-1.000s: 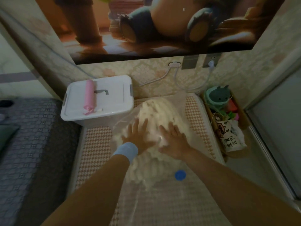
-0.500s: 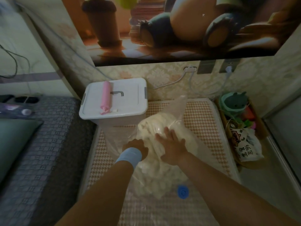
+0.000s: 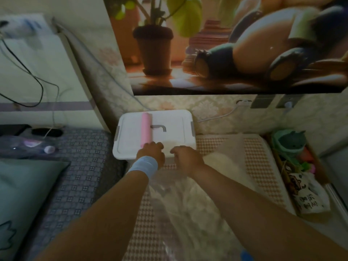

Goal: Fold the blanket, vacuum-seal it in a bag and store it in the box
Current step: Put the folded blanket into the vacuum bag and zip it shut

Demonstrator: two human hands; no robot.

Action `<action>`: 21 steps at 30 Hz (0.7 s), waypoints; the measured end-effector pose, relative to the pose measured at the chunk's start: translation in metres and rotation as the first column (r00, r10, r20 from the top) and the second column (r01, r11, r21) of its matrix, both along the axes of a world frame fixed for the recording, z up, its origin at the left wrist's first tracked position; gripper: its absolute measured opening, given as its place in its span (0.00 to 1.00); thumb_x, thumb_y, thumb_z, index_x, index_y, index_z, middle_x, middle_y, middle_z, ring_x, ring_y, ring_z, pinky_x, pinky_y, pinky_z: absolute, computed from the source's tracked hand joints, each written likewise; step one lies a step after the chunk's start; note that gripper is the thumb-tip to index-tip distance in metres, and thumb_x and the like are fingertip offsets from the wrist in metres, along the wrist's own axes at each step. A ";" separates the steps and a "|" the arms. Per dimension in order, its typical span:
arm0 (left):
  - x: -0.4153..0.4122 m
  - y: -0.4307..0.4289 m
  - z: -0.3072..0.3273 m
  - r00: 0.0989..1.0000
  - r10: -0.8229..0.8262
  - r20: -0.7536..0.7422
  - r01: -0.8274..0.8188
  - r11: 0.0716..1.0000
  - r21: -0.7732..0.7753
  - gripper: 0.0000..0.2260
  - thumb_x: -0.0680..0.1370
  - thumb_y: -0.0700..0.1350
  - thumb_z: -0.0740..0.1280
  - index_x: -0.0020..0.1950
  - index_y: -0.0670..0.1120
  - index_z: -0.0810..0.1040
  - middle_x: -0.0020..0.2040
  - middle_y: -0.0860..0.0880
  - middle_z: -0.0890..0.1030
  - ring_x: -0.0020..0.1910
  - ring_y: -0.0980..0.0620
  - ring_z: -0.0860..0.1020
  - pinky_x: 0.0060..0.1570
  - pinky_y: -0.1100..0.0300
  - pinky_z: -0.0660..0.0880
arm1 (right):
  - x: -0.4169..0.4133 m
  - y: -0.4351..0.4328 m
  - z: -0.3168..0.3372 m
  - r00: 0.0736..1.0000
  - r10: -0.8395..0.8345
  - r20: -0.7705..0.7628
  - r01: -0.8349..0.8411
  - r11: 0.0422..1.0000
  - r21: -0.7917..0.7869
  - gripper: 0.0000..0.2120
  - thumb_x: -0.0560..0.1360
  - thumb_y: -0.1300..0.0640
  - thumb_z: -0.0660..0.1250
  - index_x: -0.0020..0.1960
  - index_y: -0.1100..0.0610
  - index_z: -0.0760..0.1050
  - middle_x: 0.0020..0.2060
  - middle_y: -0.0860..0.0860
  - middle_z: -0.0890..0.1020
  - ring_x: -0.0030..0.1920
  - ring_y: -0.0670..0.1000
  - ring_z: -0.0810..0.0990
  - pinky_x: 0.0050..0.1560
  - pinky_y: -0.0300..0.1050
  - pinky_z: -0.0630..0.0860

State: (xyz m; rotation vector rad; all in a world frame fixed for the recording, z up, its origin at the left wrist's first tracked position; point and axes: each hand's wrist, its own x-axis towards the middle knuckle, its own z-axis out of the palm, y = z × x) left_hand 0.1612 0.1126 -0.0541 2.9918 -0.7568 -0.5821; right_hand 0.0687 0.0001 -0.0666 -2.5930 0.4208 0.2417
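The left hand (image 3: 151,154) and right hand (image 3: 185,160) are hovering at the near edge of the box (image 3: 169,121), fingers curling — whether they are gripping anything is unclear. The bagged blanket (image 3: 222,164) is lying on the mat (image 3: 259,162) — just beside the box.

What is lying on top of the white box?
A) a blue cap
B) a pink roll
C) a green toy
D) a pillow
B: a pink roll lies along the lid of the white box, right beside its grey handle.
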 end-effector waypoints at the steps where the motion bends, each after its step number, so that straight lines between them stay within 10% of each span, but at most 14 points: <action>1: 0.012 0.008 -0.007 0.998 -0.044 0.038 0.043 0.999 0.015 0.19 0.80 0.49 0.58 0.72 0.55 0.66 0.67 0.48 0.70 0.66 0.46 0.69 0.62 0.49 0.71 | 0.013 0.007 -0.006 1.000 0.014 -0.017 -0.014 1.000 -0.007 0.21 0.79 0.62 0.62 0.72 0.51 0.72 0.67 0.51 0.77 0.65 0.52 0.76 0.63 0.48 0.73; 6: 0.060 0.037 -0.054 0.992 -0.117 0.055 0.115 0.992 0.052 0.26 0.81 0.49 0.59 0.76 0.61 0.53 0.79 0.50 0.44 0.77 0.43 0.49 0.69 0.43 0.62 | 0.068 0.031 -0.036 0.997 -0.075 -0.031 0.074 0.996 -0.053 0.14 0.83 0.54 0.60 0.65 0.55 0.77 0.62 0.54 0.80 0.62 0.55 0.78 0.61 0.50 0.75; 14: 0.096 0.061 -0.078 0.991 -0.073 0.113 0.083 0.993 -0.087 0.18 0.80 0.53 0.59 0.70 0.56 0.65 0.73 0.47 0.60 0.69 0.43 0.63 0.64 0.44 0.68 | 0.115 0.047 -0.072 0.937 -0.346 -0.054 0.330 0.924 -0.194 0.24 0.77 0.36 0.64 0.57 0.57 0.78 0.53 0.54 0.81 0.52 0.55 0.81 0.44 0.46 0.73; 21: 0.088 0.052 -0.077 0.953 -0.090 0.288 0.176 0.940 -0.292 0.14 0.79 0.45 0.62 0.64 0.51 0.74 0.68 0.49 0.67 0.64 0.46 0.67 0.62 0.51 0.70 | 0.129 0.051 -0.082 0.902 -0.425 -0.073 0.421 0.905 -0.060 0.15 0.76 0.47 0.72 0.55 0.58 0.78 0.53 0.54 0.82 0.52 0.55 0.82 0.48 0.46 0.76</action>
